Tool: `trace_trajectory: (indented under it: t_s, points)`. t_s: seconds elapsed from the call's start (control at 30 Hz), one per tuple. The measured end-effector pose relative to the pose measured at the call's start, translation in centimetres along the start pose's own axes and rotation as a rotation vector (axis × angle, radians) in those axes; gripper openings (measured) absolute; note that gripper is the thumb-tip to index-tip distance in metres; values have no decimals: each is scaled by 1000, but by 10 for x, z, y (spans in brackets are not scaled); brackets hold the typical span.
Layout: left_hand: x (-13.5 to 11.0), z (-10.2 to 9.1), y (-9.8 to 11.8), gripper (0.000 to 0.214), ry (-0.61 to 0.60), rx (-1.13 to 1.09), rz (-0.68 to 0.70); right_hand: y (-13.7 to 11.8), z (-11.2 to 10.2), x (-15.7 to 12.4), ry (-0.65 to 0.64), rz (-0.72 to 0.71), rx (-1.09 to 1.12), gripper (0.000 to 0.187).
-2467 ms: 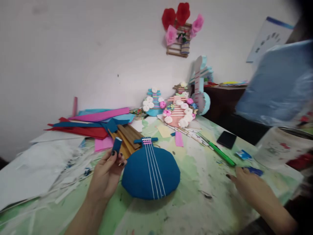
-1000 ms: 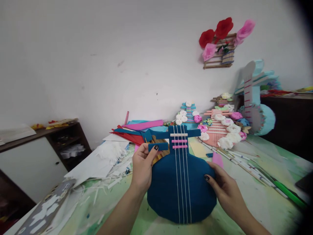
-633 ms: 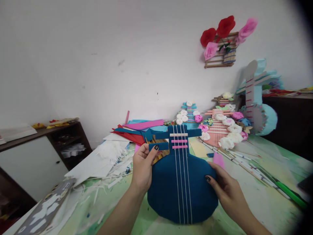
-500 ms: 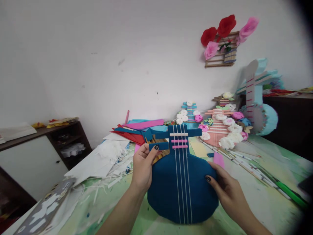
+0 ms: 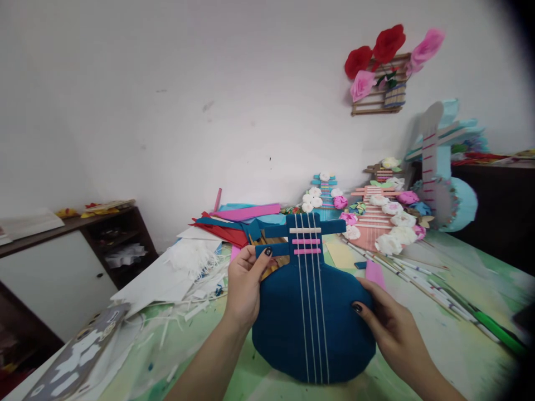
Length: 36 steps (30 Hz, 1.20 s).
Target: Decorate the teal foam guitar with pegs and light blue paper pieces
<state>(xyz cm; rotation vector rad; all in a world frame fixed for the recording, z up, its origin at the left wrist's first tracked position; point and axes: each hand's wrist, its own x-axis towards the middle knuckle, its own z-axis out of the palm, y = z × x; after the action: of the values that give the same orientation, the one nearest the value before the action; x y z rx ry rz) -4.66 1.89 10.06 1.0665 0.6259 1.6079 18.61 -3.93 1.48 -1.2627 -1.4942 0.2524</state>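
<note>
A dark-blue craft lute (image 5: pixel 284 323) stands upright in front of me, with white strings running down its front and pink and white bars across its neck. My right hand (image 5: pixel 390 317) grips the right edge of its round body, thumb on the front. Between thumb and fingers, my left hand (image 5: pixel 246 284) pinches a short blue strip (image 5: pixel 281 249) level with the lower pink bars. The strip's right end meets the left side of the neck; whether it is fixed there I cannot tell. Above it, a longer blue crosspiece (image 5: pixel 333 226) sticks out on both sides.
Behind stand flower-trimmed craft lutes, one blue (image 5: pixel 328 195) and one pink (image 5: pixel 370 223). Coloured paper (image 5: pixel 251 211) and white scraps (image 5: pixel 194 259) lie left. Thin rods (image 5: pixel 418 278) and a green-handled tool (image 5: pixel 493 329) lie right. A phone (image 5: pixel 77 353) lies at the front left.
The blue strip in my left hand has shifted slightly right, closing the small gap to the neck. My right hand keeps its grip on the lute.
</note>
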Motion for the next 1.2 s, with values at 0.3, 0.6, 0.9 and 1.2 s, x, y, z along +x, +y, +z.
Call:
trace_trajectory:
  t_s: [0.3, 0.6, 0.9, 1.2]
  points:
    - [2, -1, 2, 21, -49, 10, -40, 4, -1, 0, -10, -12, 0, 36]
    - [2, 1, 10, 22, -103, -11, -102, -25, -17, 14, -226, 5, 133, 32]
    - [15, 1, 18, 25, -194, 77, -140, -68, -5, 70, -233, 60, 340, 39]
    - [24, 7, 15, 27, -199, 114, -153, -79, 14, 86, -221, 89, 463, 26]
